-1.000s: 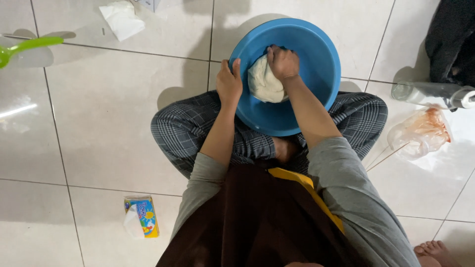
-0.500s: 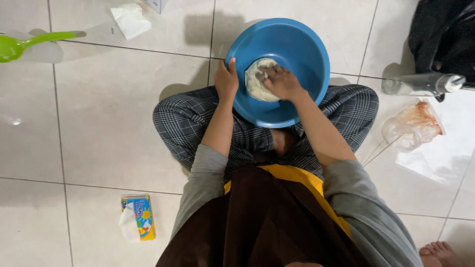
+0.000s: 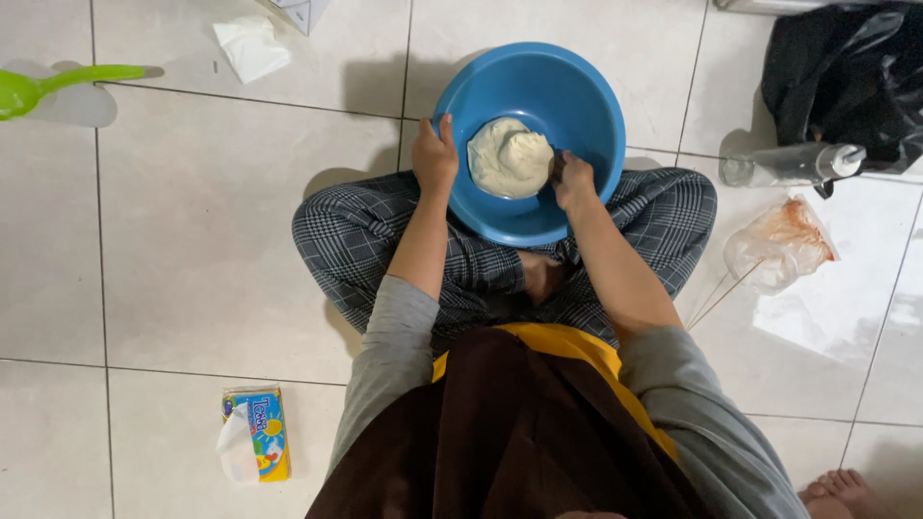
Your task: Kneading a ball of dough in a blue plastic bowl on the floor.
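left hand [image 3: 435, 154] grips the smooth blue bowl [image 3: 577, 91] rim; right hand [image 3: 574, 179] curls against pale lumpy dough [image 3: 508, 158]; yellow-blue tissue packet [image 3: 256, 432] lies on tile.

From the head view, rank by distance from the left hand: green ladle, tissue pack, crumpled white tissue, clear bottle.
From the left hand on the bowl rim:
1. Crumpled white tissue, up-left.
2. Tissue pack, lower left; clear bottle, right. Too close to call.
3. Green ladle, far left.

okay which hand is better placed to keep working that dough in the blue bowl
Right, most likely. The right hand is inside the blue bowl, touching the edge of the dough. The left hand grips the bowl's rim, steadying it.
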